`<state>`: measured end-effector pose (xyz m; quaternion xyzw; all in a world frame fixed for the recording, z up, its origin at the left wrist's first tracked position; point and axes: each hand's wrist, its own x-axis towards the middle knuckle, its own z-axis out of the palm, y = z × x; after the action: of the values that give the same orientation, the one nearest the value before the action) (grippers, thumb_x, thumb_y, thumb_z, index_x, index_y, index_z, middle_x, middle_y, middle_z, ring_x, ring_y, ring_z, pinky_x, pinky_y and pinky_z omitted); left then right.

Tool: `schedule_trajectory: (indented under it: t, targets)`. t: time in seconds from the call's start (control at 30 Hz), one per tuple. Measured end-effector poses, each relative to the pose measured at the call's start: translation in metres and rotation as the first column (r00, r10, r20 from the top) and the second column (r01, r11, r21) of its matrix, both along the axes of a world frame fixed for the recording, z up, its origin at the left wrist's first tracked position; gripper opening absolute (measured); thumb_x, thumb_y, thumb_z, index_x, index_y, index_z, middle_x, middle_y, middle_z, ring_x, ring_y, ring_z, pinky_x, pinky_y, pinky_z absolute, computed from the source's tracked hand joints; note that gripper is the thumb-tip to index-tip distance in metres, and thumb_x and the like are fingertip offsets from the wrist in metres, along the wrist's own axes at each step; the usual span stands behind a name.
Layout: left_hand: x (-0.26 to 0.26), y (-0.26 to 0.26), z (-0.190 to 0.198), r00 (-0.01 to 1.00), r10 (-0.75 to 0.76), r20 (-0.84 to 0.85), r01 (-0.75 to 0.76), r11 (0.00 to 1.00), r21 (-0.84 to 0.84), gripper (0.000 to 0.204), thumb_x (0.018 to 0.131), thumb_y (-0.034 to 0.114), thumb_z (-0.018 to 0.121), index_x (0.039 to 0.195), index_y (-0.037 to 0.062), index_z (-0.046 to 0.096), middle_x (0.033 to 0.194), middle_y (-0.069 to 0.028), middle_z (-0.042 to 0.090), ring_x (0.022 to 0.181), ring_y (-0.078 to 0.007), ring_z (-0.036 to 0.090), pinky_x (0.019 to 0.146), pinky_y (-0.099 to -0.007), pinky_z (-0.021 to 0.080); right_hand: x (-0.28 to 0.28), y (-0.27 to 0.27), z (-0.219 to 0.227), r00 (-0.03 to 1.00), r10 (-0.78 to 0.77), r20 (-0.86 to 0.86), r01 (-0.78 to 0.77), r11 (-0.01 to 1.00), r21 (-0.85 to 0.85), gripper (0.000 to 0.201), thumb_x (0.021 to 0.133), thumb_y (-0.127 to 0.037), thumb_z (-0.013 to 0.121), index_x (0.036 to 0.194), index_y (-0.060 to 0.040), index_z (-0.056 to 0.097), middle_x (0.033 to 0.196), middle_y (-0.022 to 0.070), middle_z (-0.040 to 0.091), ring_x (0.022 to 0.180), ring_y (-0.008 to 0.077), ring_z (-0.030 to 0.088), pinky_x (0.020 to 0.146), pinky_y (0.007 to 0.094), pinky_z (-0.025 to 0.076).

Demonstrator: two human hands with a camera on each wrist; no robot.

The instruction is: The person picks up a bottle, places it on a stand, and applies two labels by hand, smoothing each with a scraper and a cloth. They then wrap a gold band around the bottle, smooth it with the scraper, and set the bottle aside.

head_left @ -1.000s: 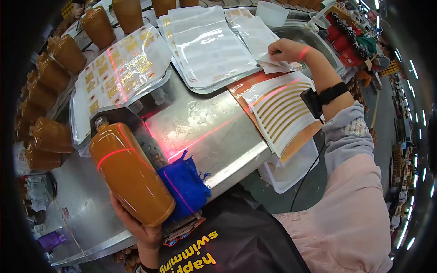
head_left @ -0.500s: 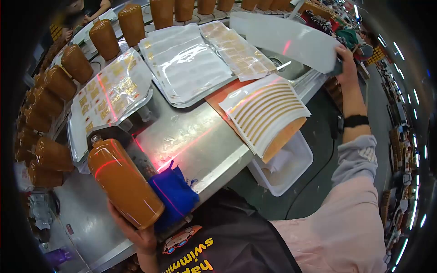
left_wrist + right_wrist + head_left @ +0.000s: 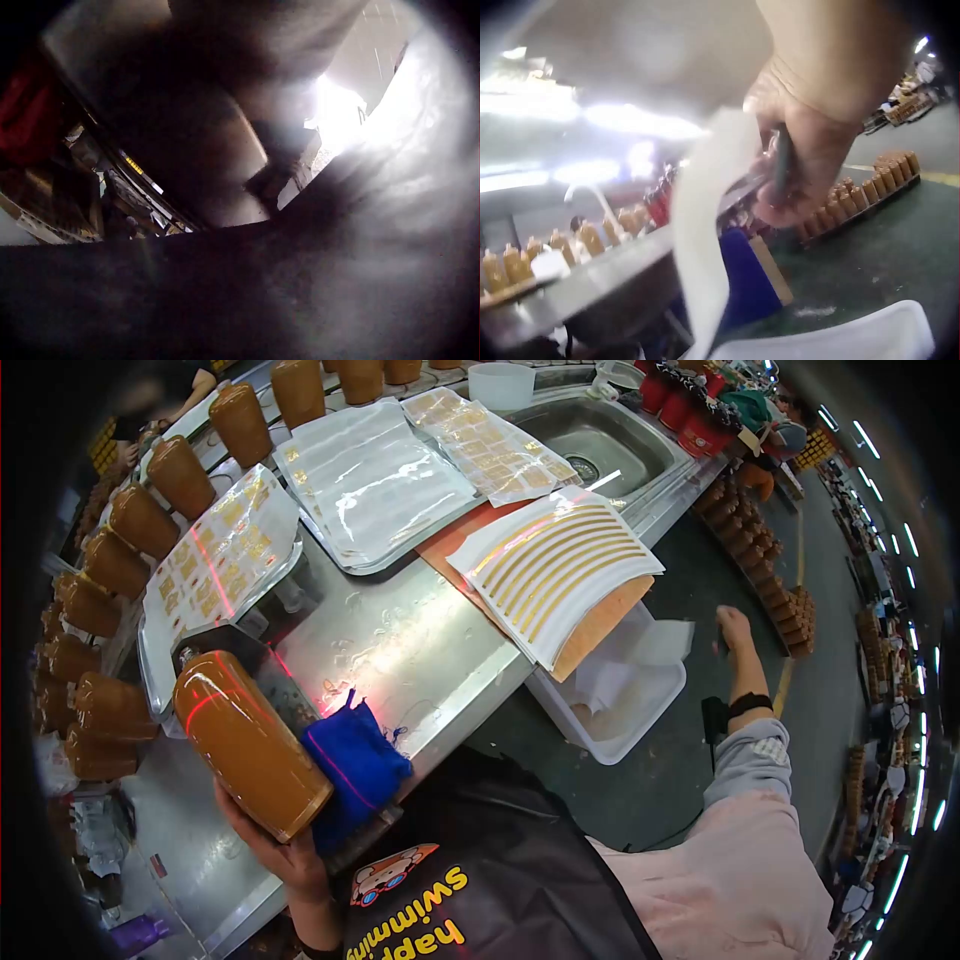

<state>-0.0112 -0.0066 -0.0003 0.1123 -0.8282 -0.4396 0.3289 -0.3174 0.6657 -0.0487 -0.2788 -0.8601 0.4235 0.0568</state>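
My left hand (image 3: 275, 842) grips the lower end of a glossy brown bottle (image 3: 250, 745), fingers along its side. The bottle lies tilted at the table's front edge, neck pointing away, beside a blue cloth (image 3: 357, 760). My right hand (image 3: 735, 628) is out over the floor, right of a white bin (image 3: 640, 725). In the right wrist view its curled fingers hold a dark flat piece (image 3: 781, 165). A blurred white sheet (image 3: 705, 232) hangs beside those fingers; in the head view the sheet (image 3: 672, 640) overlaps the bin, apart from the hand. The left wrist view is mostly dark.
Decal sheets with gold curved bands (image 3: 560, 565) overhang the table edge on an orange board (image 3: 600, 625). Trays carry white sheets (image 3: 370, 480) and gold-patterned sheets (image 3: 215, 555). A sink (image 3: 600, 440) is at the back right. Brown bottles (image 3: 180, 475) line the back and left.
My right hand moved from the sheet stack, lifted a large white sheet out over the sink, then came down beside the bin. The sheet is now at the bin. My left hand keeps the bottle.
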Motion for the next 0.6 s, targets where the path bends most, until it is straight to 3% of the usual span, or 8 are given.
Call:
schedule_trajectory:
  t: [0.03, 0.07, 0.1, 0.13, 0.23, 0.4, 0.5, 0.6]
  targets:
    - [0.000, -0.001, 0.000, 1.000, -0.008, -0.005, 0.008, 1.000, -0.011, 0.090, 0.093, 0.054, 0.055, 0.153, -0.0010, 0.015, 0.157, -0.0168, 0.023, 0.144, -0.0283, 0.026, 0.116, -0.0412, 0.023, -0.024, -0.012, -0.007, 0.983, 0.151, -0.103, -0.118, 0.954, 0.277, 0.029, 0.091, -0.029, 0.060, 0.111, -0.0101, 0.069, 0.100, 0.0055, 0.069, 0.077, 0.0159, 0.063, 0.057, 0.0342, 0.051]
    - [-0.001, 0.000, 0.001, 1.000, -0.006, -0.007, 0.006, 1.000, -0.005, 0.090, 0.093, 0.054, 0.055, 0.153, -0.0009, 0.016, 0.157, -0.0166, 0.023, 0.144, -0.0281, 0.026, 0.116, -0.0411, 0.023, -0.033, -0.082, 0.037, 0.945, 0.248, -0.214, -0.199, 0.953, 0.228, 0.030, 0.092, -0.025, 0.058, 0.115, -0.0091, 0.068, 0.105, 0.0064, 0.069, 0.082, 0.0188, 0.064, 0.066, 0.0334, 0.053]
    - [-0.002, 0.002, 0.003, 1.000, -0.006, -0.008, 0.006, 1.000, 0.002, 0.090, 0.093, 0.054, 0.056, 0.153, -0.0008, 0.016, 0.157, -0.0164, 0.023, 0.144, -0.0280, 0.027, 0.116, -0.0410, 0.023, -0.077, -0.088, 0.031, 0.695, 0.640, -0.327, -0.297, 0.670, 0.680, 0.028, 0.092, -0.018, 0.057, 0.115, -0.0078, 0.068, 0.110, 0.0098, 0.067, 0.092, 0.0241, 0.065, 0.080, 0.0332, 0.051]
    - [-0.003, 0.004, 0.004, 1.000, -0.011, -0.008, 0.011, 1.000, 0.010, 0.090, 0.093, 0.053, 0.056, 0.153, -0.0006, 0.016, 0.157, -0.0162, 0.023, 0.143, -0.0279, 0.027, 0.116, -0.0410, 0.023, -0.089, -0.141, 0.057, 0.684, 0.682, -0.258, -0.425, 0.660, 0.620, 0.029, 0.090, -0.009, 0.054, 0.115, -0.0071, 0.068, 0.112, 0.0145, 0.065, 0.102, 0.0297, 0.063, 0.091, 0.0348, 0.048]
    - [-0.002, 0.004, 0.003, 1.000, -0.005, 0.007, 0.005, 0.998, 0.061, 0.092, 0.092, 0.054, 0.057, 0.152, -0.0012, 0.016, 0.156, -0.0163, 0.024, 0.143, -0.0276, 0.028, 0.116, -0.0407, 0.023, -0.136, -0.264, 0.075, 0.202, 0.963, -0.176, -0.594, 0.264, 0.760, 0.043, 0.080, 0.006, 0.051, 0.117, -0.0098, 0.067, 0.118, 0.0195, 0.060, 0.110, 0.0373, 0.058, 0.097, 0.0383, 0.045]
    - [0.003, -0.001, 0.003, 0.997, 0.049, 0.060, -0.048, 0.999, -0.009, 0.094, 0.091, 0.054, 0.059, 0.152, -0.0025, 0.016, 0.156, -0.0166, 0.024, 0.143, -0.0274, 0.029, 0.115, -0.0401, 0.023, -0.152, -0.332, 0.090, 0.370, 0.867, 0.335, -0.631, -0.030, 0.775, 0.048, 0.083, 0.003, 0.054, 0.118, -0.0257, 0.070, 0.138, 0.0091, 0.052, 0.123, 0.0336, 0.050, 0.102, 0.0404, 0.045]
    - [0.001, 0.004, 0.006, 0.997, 0.038, 0.062, -0.041, 0.998, 0.047, 0.096, 0.090, 0.055, 0.059, 0.152, -0.0028, 0.015, 0.156, -0.0167, 0.024, 0.143, -0.0274, 0.027, 0.116, -0.0401, 0.023, -0.170, -0.320, 0.096, 0.452, 0.799, 0.397, -0.596, -0.061, 0.801, 0.043, 0.083, -0.001, 0.056, 0.115, -0.0251, 0.072, 0.135, 0.0093, 0.055, 0.125, 0.0332, 0.049, 0.101, 0.0395, 0.045]
    - [0.001, 0.005, 0.006, 0.995, 0.045, 0.084, -0.050, 0.997, 0.063, 0.097, 0.089, 0.056, 0.060, 0.152, -0.0027, 0.015, 0.157, -0.0167, 0.023, 0.144, -0.0275, 0.026, 0.116, -0.0404, 0.023, -0.192, -0.308, 0.086, 0.505, 0.825, 0.255, -0.574, 0.100, 0.812, 0.038, 0.080, 0.000, 0.060, 0.108, -0.0206, 0.074, 0.127, 0.0151, 0.059, 0.118, 0.0342, 0.054, 0.100, 0.0392, 0.046]
